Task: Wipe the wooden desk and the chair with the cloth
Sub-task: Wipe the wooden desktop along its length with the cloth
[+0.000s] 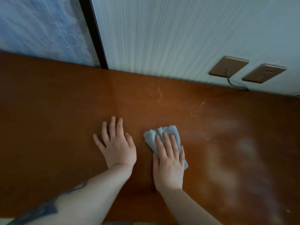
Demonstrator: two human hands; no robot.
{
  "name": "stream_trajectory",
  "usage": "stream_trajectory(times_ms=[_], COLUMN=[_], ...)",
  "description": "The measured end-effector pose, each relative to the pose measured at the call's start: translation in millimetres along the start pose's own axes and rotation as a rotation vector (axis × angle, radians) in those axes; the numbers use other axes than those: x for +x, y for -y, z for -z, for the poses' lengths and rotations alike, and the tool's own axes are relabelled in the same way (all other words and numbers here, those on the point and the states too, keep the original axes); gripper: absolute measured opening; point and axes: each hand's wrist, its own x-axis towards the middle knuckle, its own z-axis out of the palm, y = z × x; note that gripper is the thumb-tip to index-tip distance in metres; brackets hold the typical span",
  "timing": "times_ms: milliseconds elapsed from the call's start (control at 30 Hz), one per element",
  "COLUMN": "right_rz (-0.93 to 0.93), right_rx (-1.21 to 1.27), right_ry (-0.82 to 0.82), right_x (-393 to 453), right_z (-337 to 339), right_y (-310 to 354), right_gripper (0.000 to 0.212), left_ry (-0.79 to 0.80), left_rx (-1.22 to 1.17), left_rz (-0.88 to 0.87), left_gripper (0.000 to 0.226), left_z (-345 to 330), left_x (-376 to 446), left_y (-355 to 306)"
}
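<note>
— Where is the cloth at this moment?

— Bunched on the wooden desk, near the middle of the top and toward the person's side. The right hand lies flat over its nearer half, fingers straight and close together, pressing it down. The far end of the cloth sticks out past the fingertips, crumpled.

— And the other hand?

— The left hand rests palm down on bare wood just beside the cloth, fingers spread, holding nothing. It looks like a brace for the person's weight.

— How would that cloth handle?

— It appears soft, light and fluffy, with no stiffness at all. It would fold and ride up under a push, so a flat palm across the middle suits it better than a pinch at a corner. The desk top looks smooth and a little glossy, so the cloth should slide easily.

— What is left to wipe?

— Pale specks and a dusty haze lie to the right, near the wall sockets, though the picture is blurred there and some of that haze may only be reflected light. The chair is not in view.
</note>
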Motion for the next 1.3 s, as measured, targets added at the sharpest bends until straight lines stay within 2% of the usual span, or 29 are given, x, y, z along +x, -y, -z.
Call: stream_trajectory(times_ms=[100,200,233,267,367,433,467,567,633,667,700,767,800,833,867,900,967,1000,1033,1067,1100,1200,1233,1267,1300], right_rz=[0.219,0.47,0.425,0.291,-0.26,-0.317,-0.221,0.299,0.427,0.354,0.181,-0.272,-0.418,-0.464,-0.407,-0.252,0.164,0.292,0.339,0.281,0.121,-0.534,-0.616,-0.596,-0.487], right_rx=[0.011,-0.013,-0.007,0.01,0.036,0.077,0.084,0.025,0.033,0.039,0.051,0.067,0.068,0.071,0.087,0.081,0.025,0.016,0.016,0.031,0.05,0.078,0.065,0.056,0.057], right_ry=[0.091,0.212,0.221,0.171,-0.088,-0.144,-0.117,0.126,0.226,0.195,0.109,-0.091,-0.171,-0.21,-0.205,-0.153,0.015,0.08,0.123,0.13,0.082,-0.157,-0.216,-0.227,-0.206], right_x=[-12,36,50,56,32,7,0,22,50,56,56,35,21,8,0,-5,5,17,31,41,44,15,1,-11,-17], right_z=[-5,3,5,6,-1,-13,-17,-4,6,9,9,2,-4,-10,-14,-17,-10,-3,3,8,11,10,5,1,-2], right_y=[24,15,3,-9,-9,20,33,32,4,-10,-22,-24,-11,5,21,33,38,27,11,-6,-24,-44,-34,-20,-6], right_gripper=[0.058,0.058,0.057,0.056,0.056,0.058,0.058,0.054,0.055,0.055,0.054,0.053,0.053,0.054,0.055,0.055,0.052,0.051,0.052,0.052,0.053,0.052,0.051,0.051,0.05], left_ry=[-0.002,0.003,0.0,-0.003,0.014,0.011,0.003,-0.027,-0.023,-0.02,-0.005,0.023,0.021,0.017,0.004,-0.015,-0.039,-0.032,-0.016,0.003,0.017,0.025,0.024,0.021,0.015], left_rx=[-0.021,-0.023,-0.022,-0.018,0.002,0.017,0.01,-0.002,0.014,0.015,0.023,0.041,0.05,0.055,0.046,0.03,0.015,0.021,0.028,0.033,0.035,0.025,0.006,-0.023,-0.062], left_rz=[0.008,0.012,0.001,-0.007,0.003,-0.004,-0.002,-0.002,-0.02,-0.025,-0.021,-0.013,-0.014,-0.019,-0.021,-0.024,-0.042,-0.044,-0.036,-0.024,-0.019,-0.117,-0.182,-0.242,-0.284], left_gripper=[0.051,0.048,0.047,0.047,0.049,0.048,0.048,0.049,0.048,0.048,0.048,0.05,0.05,0.05,0.049,0.048,0.048,0.048,0.048,0.049,0.049,0.05,0.052,0.053,0.054], left_z=[0,-1,-1,-1,-2,-3,-4,-5,-4,-4,-4,-5,-5,-6,-7,-7,-8,-8,-7,-6,-4,-2,-2,-3,-4], left_x=[2,1,0,0,0,1,2,2,1,0,0,1,1,1,2,2,3,2,2,1,1,-2,-4,-9,-15], left_y=[1,2,2,2,1,1,1,1,0,0,0,0,0,0,0,0,1,1,0,-1,-1,0,-1,-2,-4])
